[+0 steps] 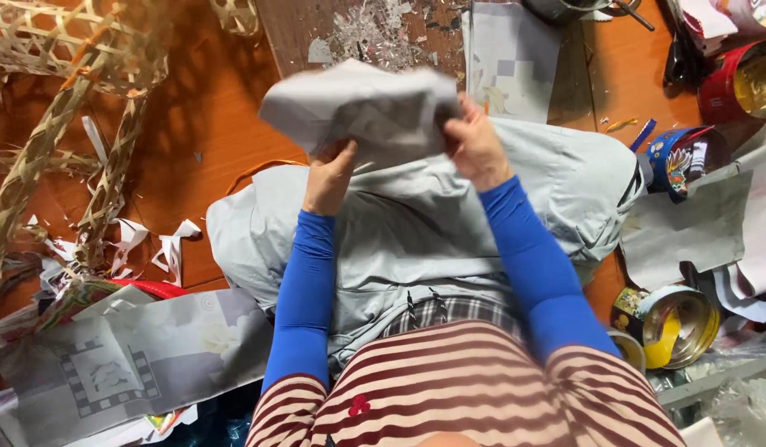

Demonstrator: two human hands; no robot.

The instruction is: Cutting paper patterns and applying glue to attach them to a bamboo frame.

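Note:
My left hand (329, 174) and my right hand (476, 147) both grip a crumpled grey sheet of paper (358, 108), held up in front of me over my lap. The left hand pinches its lower edge, the right hand holds its right side. Both arms wear blue sleeves. A pale grey jacket (416, 223) lies spread across my lap under the hands, above a red-and-white striped shirt.
A woven bamboo frame (60, 91) lies at the left on the orange floor (209, 116). Grey printed paper sheets (126, 356) lie at lower left, paper scraps beside them. Open tins (677, 323) and a red can (743, 83) stand at the right, with more grey sheets (689, 228).

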